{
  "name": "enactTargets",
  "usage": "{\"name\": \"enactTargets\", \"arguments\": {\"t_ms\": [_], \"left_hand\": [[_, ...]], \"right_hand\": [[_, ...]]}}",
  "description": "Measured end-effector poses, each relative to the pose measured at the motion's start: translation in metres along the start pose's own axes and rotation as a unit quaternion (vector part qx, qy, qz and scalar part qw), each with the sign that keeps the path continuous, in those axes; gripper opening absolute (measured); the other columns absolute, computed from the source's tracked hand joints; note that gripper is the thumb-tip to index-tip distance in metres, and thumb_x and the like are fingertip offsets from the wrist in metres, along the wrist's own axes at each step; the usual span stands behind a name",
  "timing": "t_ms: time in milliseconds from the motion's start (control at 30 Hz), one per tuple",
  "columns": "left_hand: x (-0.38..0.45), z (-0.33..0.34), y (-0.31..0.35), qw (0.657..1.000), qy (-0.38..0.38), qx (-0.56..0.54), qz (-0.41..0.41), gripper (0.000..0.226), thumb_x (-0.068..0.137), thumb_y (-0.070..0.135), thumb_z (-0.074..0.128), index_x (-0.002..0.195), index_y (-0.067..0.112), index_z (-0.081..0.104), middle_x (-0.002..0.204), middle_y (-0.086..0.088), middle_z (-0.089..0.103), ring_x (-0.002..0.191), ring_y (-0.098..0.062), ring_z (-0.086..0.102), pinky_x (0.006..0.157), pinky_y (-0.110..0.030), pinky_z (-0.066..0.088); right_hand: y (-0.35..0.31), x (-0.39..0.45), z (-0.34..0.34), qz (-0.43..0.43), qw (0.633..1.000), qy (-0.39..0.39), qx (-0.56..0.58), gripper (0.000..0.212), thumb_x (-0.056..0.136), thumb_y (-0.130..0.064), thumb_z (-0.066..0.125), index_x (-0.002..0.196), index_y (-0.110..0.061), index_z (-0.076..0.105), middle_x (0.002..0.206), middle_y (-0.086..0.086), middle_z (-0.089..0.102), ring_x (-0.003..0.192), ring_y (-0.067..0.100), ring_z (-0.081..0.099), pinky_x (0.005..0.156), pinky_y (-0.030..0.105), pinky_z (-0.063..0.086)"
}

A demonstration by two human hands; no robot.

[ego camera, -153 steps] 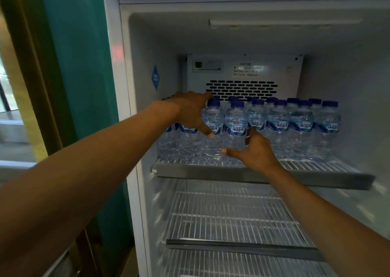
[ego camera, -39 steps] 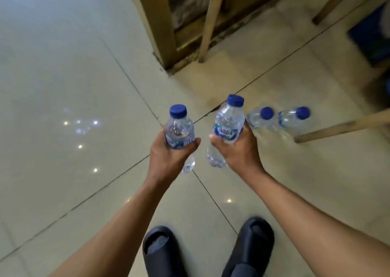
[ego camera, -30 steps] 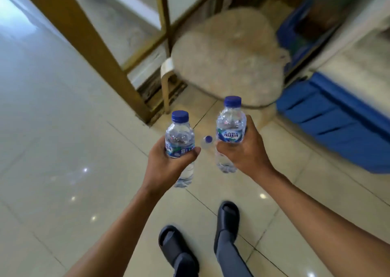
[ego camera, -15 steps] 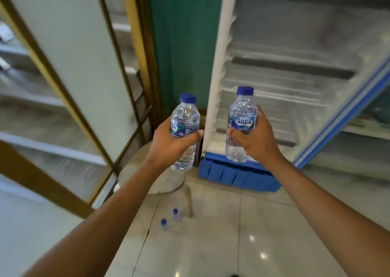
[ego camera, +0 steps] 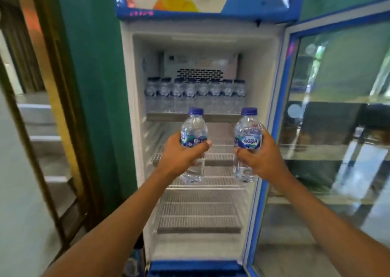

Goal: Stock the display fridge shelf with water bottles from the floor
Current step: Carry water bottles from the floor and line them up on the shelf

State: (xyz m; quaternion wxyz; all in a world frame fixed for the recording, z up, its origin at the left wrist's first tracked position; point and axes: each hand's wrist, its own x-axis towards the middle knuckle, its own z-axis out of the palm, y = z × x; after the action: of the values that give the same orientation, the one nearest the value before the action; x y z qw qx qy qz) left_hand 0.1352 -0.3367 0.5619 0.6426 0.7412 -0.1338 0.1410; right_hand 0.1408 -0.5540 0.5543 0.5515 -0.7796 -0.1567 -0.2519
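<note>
I stand in front of the open display fridge [ego camera: 135, 128]. My left hand [ego camera: 181, 158] grips a small clear water bottle [ego camera: 195, 126] with a blue cap, held upright. My right hand [ego camera: 261, 158] grips a second bottle [ego camera: 248, 128] of the same kind, its AQUA label facing me. Both bottles hang in the air before the fridge opening, below the top shelf [ego camera: 168, 116]. A row of several bottles [ego camera: 195, 90] stands along the back of that top shelf.
Several bare wire shelves [ego camera: 198, 209] lie below the top one. The glass fridge door [ego camera: 337, 118] stands open to the right. A green wall [ego camera: 95, 86] and a wooden door frame [ego camera: 57, 107] flank the fridge on the left.
I picked up two bottles from the floor, turned and rose to face the fridge. Both hands now hold the bottles higher and farther apart, straight in front of the shelves.
</note>
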Motion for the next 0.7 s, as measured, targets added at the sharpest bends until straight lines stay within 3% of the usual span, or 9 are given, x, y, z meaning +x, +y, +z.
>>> {"name": "enactTargets", "arguments": {"t_ms": [67,167,267,400,533,600,700], "left_hand": [[0.023,0.016,0.01,1.0,0.003,-0.009,0.011,0.016,0.08,0.022,0.077,0.091,0.016,0.066,0.079,-0.007,0.071,0.069,-0.018,0.07,0.07,-0.048,0.06],[0.058,0.032,0.019,0.999,0.004,0.018,0.034,0.019,0.08,0.026,0.076,0.092,0.015,0.067,0.077,-0.004,0.071,0.064,-0.013,0.069,0.062,-0.034,0.057],[0.093,0.042,0.021,0.998,0.014,0.034,0.042,0.025,0.079,0.029,0.078,0.096,0.015,0.067,0.082,-0.008,0.073,0.07,-0.019,0.071,0.067,-0.037,0.061],[0.139,0.049,0.011,0.998,0.015,0.052,0.045,0.026,0.078,0.032,0.077,0.097,0.017,0.065,0.083,-0.007,0.073,0.075,-0.021,0.071,0.073,-0.038,0.06],[0.187,0.053,-0.002,0.997,0.008,0.048,0.055,0.029,0.08,0.031,0.076,0.101,0.016,0.063,0.089,-0.002,0.072,0.078,-0.018,0.072,0.067,-0.025,0.057],[0.212,0.056,-0.009,0.997,-0.003,0.045,0.063,0.032,0.081,0.03,0.075,0.106,0.015,0.061,0.09,0.0,0.07,0.077,-0.014,0.071,0.061,-0.018,0.056],[0.256,0.059,-0.024,0.996,-0.003,0.037,0.077,0.025,0.08,0.034,0.077,0.097,0.03,0.059,0.091,0.008,0.069,0.083,-0.011,0.07,0.069,-0.025,0.059]], "right_hand": [[0.0,0.023,-0.02,-0.011,1.0,0.009,-0.003,0.051,0.072,-0.014,0.079,0.101,-0.043,0.05,0.095,-0.006,0.066,0.081,0.009,0.069,0.072,0.034,0.059],[0.005,0.053,-0.042,-0.023,0.999,0.027,-0.002,0.046,0.074,-0.009,0.077,0.101,-0.035,0.05,0.092,-0.007,0.064,0.072,0.001,0.065,0.066,0.029,0.059],[0.013,0.083,-0.055,-0.021,0.999,0.032,-0.006,0.049,0.074,-0.013,0.078,0.112,-0.023,0.049,0.093,-0.004,0.064,0.07,0.0,0.066,0.06,0.02,0.056],[0.028,0.121,-0.058,-0.01,0.999,0.037,-0.01,0.052,0.074,-0.019,0.079,0.113,-0.026,0.047,0.097,-0.004,0.063,0.081,0.012,0.068,0.069,0.032,0.06],[0.05,0.16,-0.05,-0.001,0.999,0.026,-0.027,0.051,0.075,-0.018,0.078,0.115,-0.024,0.047,0.097,-0.002,0.064,0.082,0.014,0.067,0.068,0.031,0.059],[0.062,0.179,-0.043,-0.001,0.999,0.025,-0.039,0.05,0.074,-0.016,0.078,0.115,-0.02,0.049,0.095,-0.002,0.064,0.079,0.012,0.066,0.064,0.025,0.056],[0.081,0.209,-0.03,-0.004,0.998,0.036,-0.049,0.048,0.074,-0.013,0.078,0.113,-0.018,0.05,0.091,-0.004,0.064,0.076,0.008,0.064,0.058,0.016,0.051]]}}
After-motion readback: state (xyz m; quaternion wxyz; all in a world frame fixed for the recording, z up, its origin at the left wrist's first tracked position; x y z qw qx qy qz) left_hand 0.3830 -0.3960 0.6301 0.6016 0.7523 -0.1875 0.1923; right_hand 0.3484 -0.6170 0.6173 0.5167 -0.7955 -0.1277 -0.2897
